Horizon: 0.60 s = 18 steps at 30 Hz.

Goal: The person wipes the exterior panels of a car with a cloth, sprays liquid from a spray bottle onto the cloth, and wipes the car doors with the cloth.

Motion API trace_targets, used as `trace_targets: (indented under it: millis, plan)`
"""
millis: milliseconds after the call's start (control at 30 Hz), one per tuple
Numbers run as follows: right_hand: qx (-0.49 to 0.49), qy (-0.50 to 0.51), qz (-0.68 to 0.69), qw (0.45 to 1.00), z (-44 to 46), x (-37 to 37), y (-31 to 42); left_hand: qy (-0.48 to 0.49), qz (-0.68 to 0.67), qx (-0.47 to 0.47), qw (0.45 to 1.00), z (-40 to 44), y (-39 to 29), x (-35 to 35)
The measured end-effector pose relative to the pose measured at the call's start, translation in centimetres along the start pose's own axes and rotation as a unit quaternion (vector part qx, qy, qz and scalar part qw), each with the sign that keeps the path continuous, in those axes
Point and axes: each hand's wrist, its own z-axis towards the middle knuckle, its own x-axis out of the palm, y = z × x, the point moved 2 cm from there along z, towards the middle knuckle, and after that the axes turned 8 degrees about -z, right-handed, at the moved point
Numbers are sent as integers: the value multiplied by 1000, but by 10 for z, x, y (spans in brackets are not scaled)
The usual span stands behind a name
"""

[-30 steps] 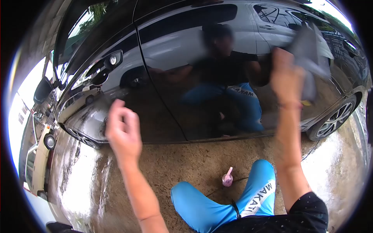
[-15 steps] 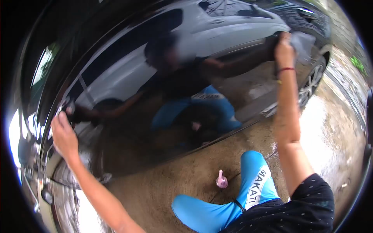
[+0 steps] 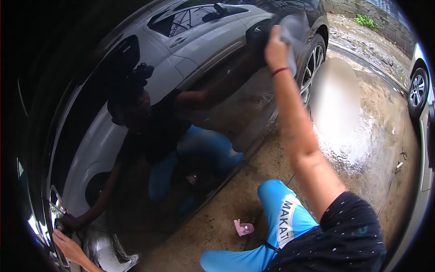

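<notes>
A glossy black car door panel (image 3: 199, 136) fills the middle and left of the view and mirrors a white car and my body. My right hand (image 3: 277, 51), a red band at its wrist, is closed on a grey cloth (image 3: 293, 41) that lies against the panel's upper right, near the rear wheel (image 3: 312, 68). The cloth is smeared by motion. At the lower left, my left hand (image 3: 70, 249) is closed at the door's edge, with its fingertips partly hidden.
A small pink object (image 3: 244, 228) lies on the wet concrete floor (image 3: 362, 181) beside my blue-clad knee (image 3: 276, 204). At the far right stands a light-coloured car (image 3: 428, 113). Behind are a block wall (image 3: 344, 11) and a green plant (image 3: 366, 21).
My view has turned to the right, bringing the light-coloured car into sight. The cloth stays in my right hand against the panel. My left hand now appears lower, still at the edge.
</notes>
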Motion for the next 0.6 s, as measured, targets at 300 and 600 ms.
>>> trace_targets:
  millis: [300, 600]
  plan:
    - [-500, 91, -209, 835, -98, 0, 16, -66, 52, 54, 995, -16, -65, -43]
    - [-254, 152, -199, 934, -247, 11, 25, -123, 239, 272, 924, -4, 5, -15]
